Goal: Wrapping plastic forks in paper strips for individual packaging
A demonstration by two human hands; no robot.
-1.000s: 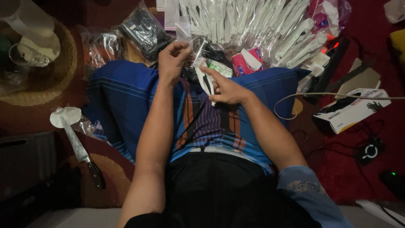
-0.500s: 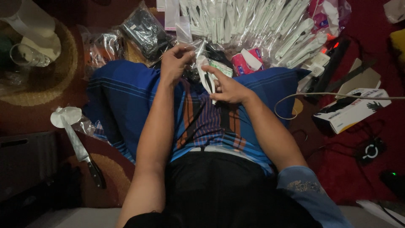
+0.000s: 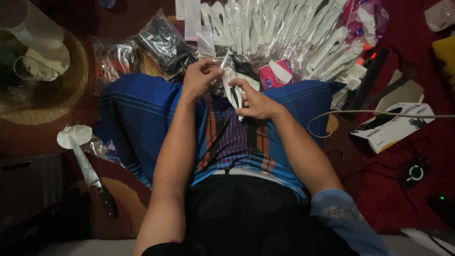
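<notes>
Bagging step being done | white piece [image 3: 233,92] being gripped by right hand [image 3: 256,100] fingers | clear sleeve [image 3: 222,64] being pinched just above by left hand [image 3: 199,78] | next, judged: mouth held open, piece aligned

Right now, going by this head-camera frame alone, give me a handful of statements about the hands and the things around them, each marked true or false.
1. Both hands, the left hand and the right hand, meet on a white plastic piece in a clear bag. True.
2. The steel knife with a dark handle lies under the right hand. False: it lies on the floor out past the left arm, untouched.
3. A fan of white pieces in clear sleeves lies beyond the hands. True.
4. The blue striped cloth covers the lap. True.
5. The white cardboard box is held in the left hand. False: it lies on the red floor to the right.
</notes>
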